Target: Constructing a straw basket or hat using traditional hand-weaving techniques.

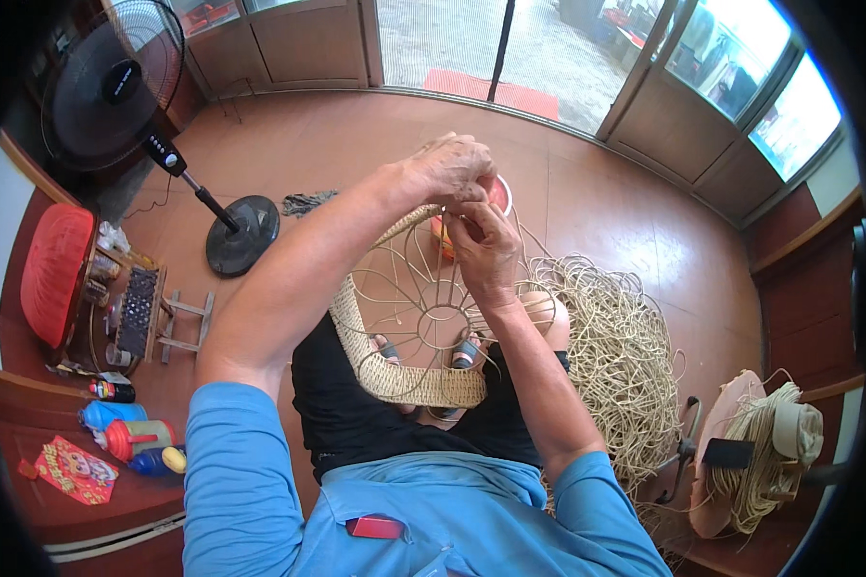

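Two bare hands work on one round wire frame half covered with pale woven cord [409, 375], which rests on the lap of a seated person in a blue shirt and black trousers. Its near rim is already woven thick; the far side shows thin wire spokes and a small inner ring. Up at the far rim the right hand [486, 252] is closed, pinching what seems the cord end against the wire, and the left hand [450, 169] sits curled on top of it, fingers bent down; what it holds I cannot tell. I judge the weaving is in progress: next, the cord needs pulling tight around a spoke. Beside the right knee lies a loose heap of pale cord [618, 351] on the brown floor [289, 144].
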The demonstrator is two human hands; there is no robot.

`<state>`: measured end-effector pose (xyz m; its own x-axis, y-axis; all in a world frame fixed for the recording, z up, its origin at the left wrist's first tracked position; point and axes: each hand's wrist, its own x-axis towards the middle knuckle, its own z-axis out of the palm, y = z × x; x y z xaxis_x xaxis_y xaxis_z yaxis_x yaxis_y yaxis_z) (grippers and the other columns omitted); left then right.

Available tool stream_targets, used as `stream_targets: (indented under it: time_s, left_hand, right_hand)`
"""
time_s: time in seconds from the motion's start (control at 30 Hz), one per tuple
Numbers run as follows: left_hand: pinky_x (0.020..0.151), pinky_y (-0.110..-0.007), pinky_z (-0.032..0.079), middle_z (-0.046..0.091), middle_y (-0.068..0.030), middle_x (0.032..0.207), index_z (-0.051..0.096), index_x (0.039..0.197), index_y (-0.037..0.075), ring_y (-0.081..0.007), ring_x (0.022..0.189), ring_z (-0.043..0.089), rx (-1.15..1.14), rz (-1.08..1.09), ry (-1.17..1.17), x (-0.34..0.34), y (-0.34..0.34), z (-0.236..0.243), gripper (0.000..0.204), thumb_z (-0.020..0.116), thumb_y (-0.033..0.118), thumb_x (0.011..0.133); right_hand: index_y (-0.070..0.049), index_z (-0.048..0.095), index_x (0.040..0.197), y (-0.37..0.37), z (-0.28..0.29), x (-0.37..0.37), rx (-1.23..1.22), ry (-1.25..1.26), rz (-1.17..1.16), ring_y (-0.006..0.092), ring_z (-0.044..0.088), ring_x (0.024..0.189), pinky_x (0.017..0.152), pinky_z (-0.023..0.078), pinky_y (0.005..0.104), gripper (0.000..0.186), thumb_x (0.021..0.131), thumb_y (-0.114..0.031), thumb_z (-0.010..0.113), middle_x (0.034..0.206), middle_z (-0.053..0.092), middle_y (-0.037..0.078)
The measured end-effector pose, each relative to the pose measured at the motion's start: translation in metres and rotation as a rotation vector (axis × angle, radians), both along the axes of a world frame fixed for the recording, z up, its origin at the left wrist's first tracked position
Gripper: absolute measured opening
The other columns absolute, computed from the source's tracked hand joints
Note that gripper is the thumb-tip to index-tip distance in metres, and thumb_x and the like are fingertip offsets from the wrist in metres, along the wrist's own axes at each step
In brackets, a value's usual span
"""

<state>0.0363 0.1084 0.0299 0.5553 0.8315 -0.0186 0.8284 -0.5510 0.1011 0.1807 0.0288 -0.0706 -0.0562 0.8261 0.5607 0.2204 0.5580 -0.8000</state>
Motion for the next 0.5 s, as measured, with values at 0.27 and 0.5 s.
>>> stream_targets:
  time_s: [0.27, 0.5]
  left_hand:
    - [0.085, -0.038, 0.059, 0.077, -0.0122, 0.100, 0.077, 0.110, 0.004, -0.0244, 0.091, 0.075, 0.230, 0.415, -1.074, -0.009, -0.101, -0.034, 0.018, 0.067, 0.018, 0.109]
    - [0.085, -0.039, 0.062, 0.078, -0.0167, 0.109, 0.062, 0.125, 0.000, -0.0259, 0.097, 0.080, 0.222, 0.555, -1.205, 0.029, -0.168, -0.084, 0.016, 0.065, 0.006, 0.111]
  right_hand:
    - [-0.004, 0.081, 0.106, 0.001, 0.010, 0.005, -0.139, -0.042, -0.017, 0.0144, 0.075, 0.078, 0.074, 0.061, 0.0309, 0.010, 0.097, -0.009, 0.082, 0.098, 0.076, 0.007]
    - [-0.003, 0.079, 0.105, -0.001, 0.013, 0.003, -0.050, -0.042, 0.028, 0.0149, 0.076, 0.079, 0.072, 0.061, 0.0306, 0.009, 0.098, -0.007, 0.078, 0.095, 0.076, 0.007]
